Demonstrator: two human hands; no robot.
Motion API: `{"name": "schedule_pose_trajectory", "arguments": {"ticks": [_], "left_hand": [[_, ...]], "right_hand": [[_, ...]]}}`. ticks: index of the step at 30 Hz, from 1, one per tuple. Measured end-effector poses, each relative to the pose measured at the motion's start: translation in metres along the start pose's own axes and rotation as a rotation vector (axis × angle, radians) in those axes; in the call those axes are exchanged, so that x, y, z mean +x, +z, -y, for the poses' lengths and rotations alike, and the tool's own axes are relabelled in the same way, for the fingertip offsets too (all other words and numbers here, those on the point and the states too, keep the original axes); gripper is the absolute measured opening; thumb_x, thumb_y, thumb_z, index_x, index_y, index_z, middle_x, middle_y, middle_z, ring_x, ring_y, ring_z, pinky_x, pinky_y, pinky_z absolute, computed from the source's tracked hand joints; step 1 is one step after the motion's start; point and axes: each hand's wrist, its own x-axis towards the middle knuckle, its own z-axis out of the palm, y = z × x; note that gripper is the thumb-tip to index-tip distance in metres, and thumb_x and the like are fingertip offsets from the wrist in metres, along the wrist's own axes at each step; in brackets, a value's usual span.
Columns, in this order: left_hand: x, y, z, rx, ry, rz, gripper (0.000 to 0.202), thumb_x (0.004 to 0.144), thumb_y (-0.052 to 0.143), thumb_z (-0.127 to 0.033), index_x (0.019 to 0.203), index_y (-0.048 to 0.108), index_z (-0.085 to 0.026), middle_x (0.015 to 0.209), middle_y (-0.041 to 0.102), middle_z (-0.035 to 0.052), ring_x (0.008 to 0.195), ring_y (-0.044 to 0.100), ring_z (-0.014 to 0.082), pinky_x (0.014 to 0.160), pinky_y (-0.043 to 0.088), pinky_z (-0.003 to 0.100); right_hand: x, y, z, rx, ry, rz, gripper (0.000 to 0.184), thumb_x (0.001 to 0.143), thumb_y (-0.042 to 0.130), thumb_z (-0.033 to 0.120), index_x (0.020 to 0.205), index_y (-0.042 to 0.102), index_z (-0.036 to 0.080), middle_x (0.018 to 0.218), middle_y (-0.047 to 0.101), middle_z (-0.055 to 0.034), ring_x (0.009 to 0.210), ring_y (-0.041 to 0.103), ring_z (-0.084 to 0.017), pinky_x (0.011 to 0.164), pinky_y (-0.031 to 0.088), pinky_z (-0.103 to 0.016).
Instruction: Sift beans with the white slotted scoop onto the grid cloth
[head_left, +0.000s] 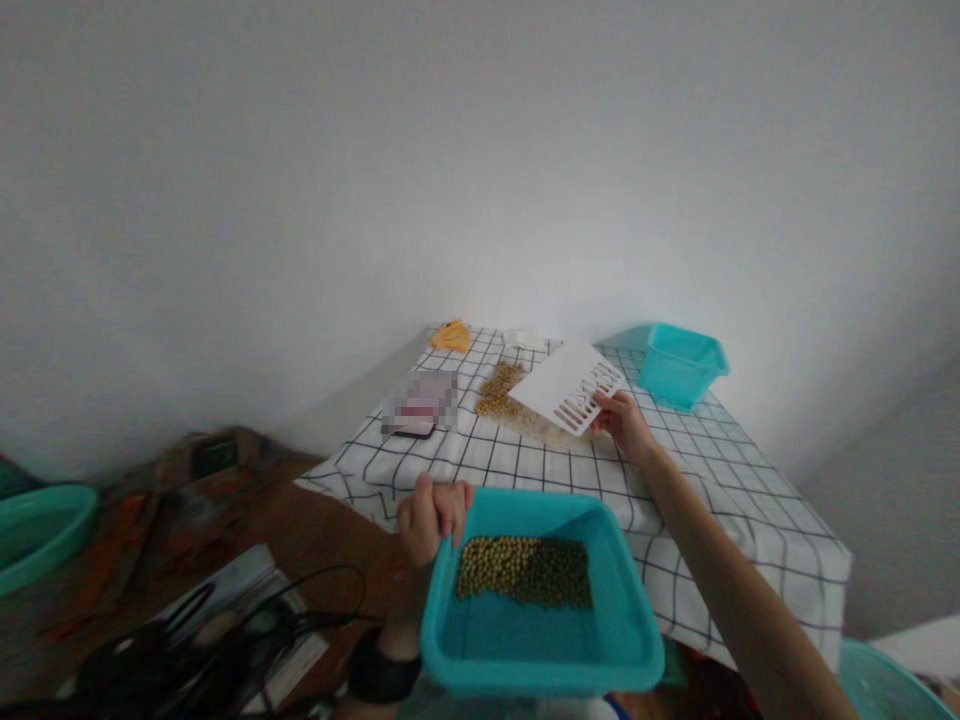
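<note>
My left hand (433, 515) is closed around the left far corner rim of a turquoise plastic basin (544, 678), held in front of the table's near edge. Round yellowish-green beans (521, 570), perhaps soybeans, lie against the basin's far side. Over the table, my right hand (624, 424) pinches the slotted edge of a flat white sheet (553, 384) with a row of long cut-outs. This sheet slants above the cloth, hiding part of it. Left of it sits a small pile of tan beans (498, 390), with finer grains (536, 430) scattered nearby.
A checked cloth (750, 500) covers the table. A second turquoise basin (681, 366) stands at the far right. Toward the left lie a yellow cloth-like item (451, 336) and a phone-like object (420, 404), partly blurred. Cables and a black bag-like item (180, 650) are at lower left.
</note>
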Motion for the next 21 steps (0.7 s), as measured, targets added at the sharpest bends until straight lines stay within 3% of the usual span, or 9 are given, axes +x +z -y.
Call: {"name": "schedule_pose_trajectory", "arguments": {"ticks": [5,14,17,21], "left_hand": [[-0.017,0.01,-0.018,0.111,0.202,0.176,0.07,0.109,0.035,-0.033,0.041,0.038,-0.018,0.031,0.039,-0.0036,0.032,0.033,0.0098,0.053,0.038,0.033],[-0.021,0.033,-0.045,0.251,0.461,0.43,0.059,0.107,0.036,-0.032,0.049,0.039,-0.02,0.037,0.04,-0.0034,0.036,0.037,0.0127,0.05,0.042,0.033],[-0.021,0.039,-0.047,0.261,0.466,0.45,0.058,0.106,0.036,-0.032,0.049,0.039,-0.021,0.037,0.04,-0.0034,0.036,0.038,0.0133,0.048,0.042,0.032],[-0.024,0.045,-0.047,0.242,0.445,0.362,0.061,0.108,0.032,-0.03,0.048,0.037,-0.02,0.036,0.039,-0.0028,0.035,0.039,0.0127,0.046,0.043,0.03]], "right_hand": [[-0.001,-0.003,0.002,0.001,0.008,0.0,0.023,0.072,0.079,0.035,0.084,0.068,0.019,0.067,0.071,-0.0009,0.046,0.058,-0.013,0.043,0.049,-0.024],[-0.005,-0.001,0.006,-0.047,0.029,-0.019,0.022,0.07,0.08,0.033,0.082,0.069,0.018,0.067,0.071,-0.0017,0.046,0.057,-0.012,0.042,0.046,-0.024],[-0.006,0.0,0.007,-0.048,0.032,-0.023,0.024,0.07,0.08,0.033,0.084,0.07,0.017,0.067,0.071,-0.0016,0.046,0.057,-0.012,0.041,0.046,-0.023],[-0.005,0.004,0.013,0.002,0.0,-0.032,0.023,0.068,0.082,0.03,0.083,0.069,0.018,0.067,0.071,-0.0001,0.046,0.056,-0.011,0.041,0.044,-0.022]]}}
